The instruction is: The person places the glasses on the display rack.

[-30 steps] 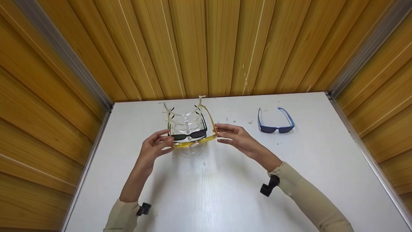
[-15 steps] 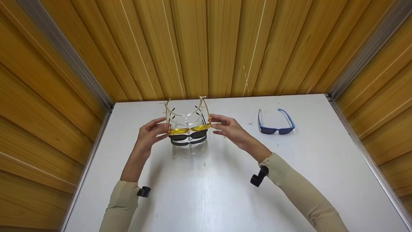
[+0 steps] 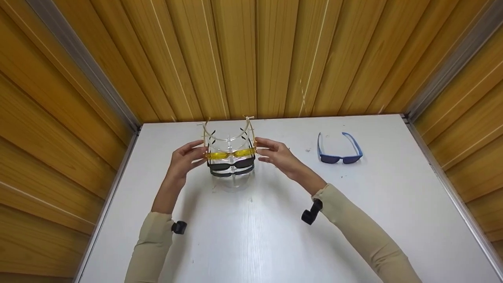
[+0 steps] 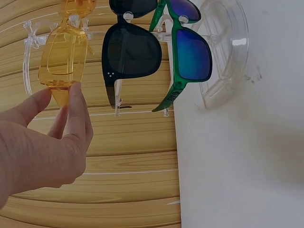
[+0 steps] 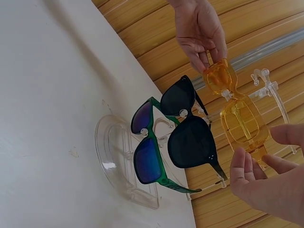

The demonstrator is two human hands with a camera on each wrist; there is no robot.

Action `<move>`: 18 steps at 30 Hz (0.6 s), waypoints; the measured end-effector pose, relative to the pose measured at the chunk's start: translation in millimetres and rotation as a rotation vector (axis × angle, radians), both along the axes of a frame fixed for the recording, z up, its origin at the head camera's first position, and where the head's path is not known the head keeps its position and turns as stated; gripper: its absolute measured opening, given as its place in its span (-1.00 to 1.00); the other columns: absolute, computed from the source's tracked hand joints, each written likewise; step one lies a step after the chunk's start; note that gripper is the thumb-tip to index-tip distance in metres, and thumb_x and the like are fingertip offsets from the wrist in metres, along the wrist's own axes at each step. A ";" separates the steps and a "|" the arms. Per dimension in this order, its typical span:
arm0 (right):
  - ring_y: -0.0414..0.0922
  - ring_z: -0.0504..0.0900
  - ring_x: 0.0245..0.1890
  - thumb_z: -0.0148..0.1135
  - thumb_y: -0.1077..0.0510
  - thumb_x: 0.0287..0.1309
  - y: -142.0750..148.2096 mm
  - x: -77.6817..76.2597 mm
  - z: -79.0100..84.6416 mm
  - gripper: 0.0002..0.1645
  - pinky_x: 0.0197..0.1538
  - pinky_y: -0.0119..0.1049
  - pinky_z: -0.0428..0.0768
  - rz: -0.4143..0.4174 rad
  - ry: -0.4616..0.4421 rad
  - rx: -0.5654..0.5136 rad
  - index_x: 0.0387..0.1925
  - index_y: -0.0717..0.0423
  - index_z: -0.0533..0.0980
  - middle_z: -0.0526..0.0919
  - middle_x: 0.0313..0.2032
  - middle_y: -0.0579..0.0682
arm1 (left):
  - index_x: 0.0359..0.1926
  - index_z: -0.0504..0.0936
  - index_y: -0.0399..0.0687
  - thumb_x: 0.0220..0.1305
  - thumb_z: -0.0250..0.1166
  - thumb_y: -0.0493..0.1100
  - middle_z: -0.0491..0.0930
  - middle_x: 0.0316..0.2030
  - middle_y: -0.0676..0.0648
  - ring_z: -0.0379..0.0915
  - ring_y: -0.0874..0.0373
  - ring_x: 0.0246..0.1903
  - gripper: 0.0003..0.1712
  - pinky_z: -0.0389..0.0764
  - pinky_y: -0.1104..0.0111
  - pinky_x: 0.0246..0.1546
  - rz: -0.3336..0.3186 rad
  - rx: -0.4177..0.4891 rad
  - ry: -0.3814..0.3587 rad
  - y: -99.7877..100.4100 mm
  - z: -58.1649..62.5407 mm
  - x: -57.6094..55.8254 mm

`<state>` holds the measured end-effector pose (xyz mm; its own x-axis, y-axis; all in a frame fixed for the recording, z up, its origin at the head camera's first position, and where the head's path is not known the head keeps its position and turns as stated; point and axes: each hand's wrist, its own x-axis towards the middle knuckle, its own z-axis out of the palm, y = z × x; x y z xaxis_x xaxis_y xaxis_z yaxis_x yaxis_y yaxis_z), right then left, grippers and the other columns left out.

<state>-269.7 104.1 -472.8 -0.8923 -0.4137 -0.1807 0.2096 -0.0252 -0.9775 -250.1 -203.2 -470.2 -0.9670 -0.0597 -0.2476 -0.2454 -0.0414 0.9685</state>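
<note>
Yellow see-through glasses (image 3: 245, 152) sit at an upper level of a clear display stand (image 5: 102, 147), their bridge right at its nose peg. My left hand (image 3: 181, 163) pinches one hinge corner between thumb and fingers. At the other corner, my right hand (image 3: 281, 158) pinches the frame the same way. Below the yellow pair, black sunglasses (image 4: 133, 50) hang on the stand. Lowest are green-framed sunglasses (image 4: 194, 54) with blue mirrored lenses, just above the stand's clear round base.
Blue sunglasses (image 3: 341, 159) with dark lenses lie unfolded on the white table (image 3: 243, 236), right of the stand. Wood-look panels (image 3: 271, 59) close off the back and both sides. The stand's top arms come near the back panel.
Both hands have carried the yellow glasses up and back, from in front of the lowest pair to above the black pair. In the last half second they have shifted only slightly.
</note>
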 end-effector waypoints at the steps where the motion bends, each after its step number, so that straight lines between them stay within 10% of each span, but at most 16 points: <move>1: 0.09 0.37 0.45 0.10 0.27 0.46 -0.2 0.5 -0.9 -0.34 0.46 -0.05 0.48 0.003 -0.003 0.001 0.52 0.17 0.24 0.33 0.45 0.20 | 0.34 0.52 -0.18 0.43 0.30 -0.16 0.71 0.03 -0.08 0.67 0.23 -0.14 -0.49 0.74 0.37 0.06 0.001 -0.001 -0.002 -0.5 -0.4 0.6; 18: 0.15 0.37 0.44 0.12 0.23 0.47 6.3 4.7 -7.1 -0.31 0.43 -0.06 0.52 0.049 0.010 0.005 0.54 0.16 0.20 0.32 0.44 0.21 | 0.37 0.48 -0.16 0.46 0.27 -0.14 0.63 0.19 -0.21 0.65 0.23 -0.07 -0.47 0.69 0.27 0.18 -0.010 -0.055 0.000 -2.8 -0.2 7.8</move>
<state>-265.0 110.4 -479.9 -0.8729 -0.4558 -0.1743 0.2010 -0.0104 -0.9795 -242.3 -206.0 -470.5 -0.9675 -0.0639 -0.2447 -0.2460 0.0140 0.9692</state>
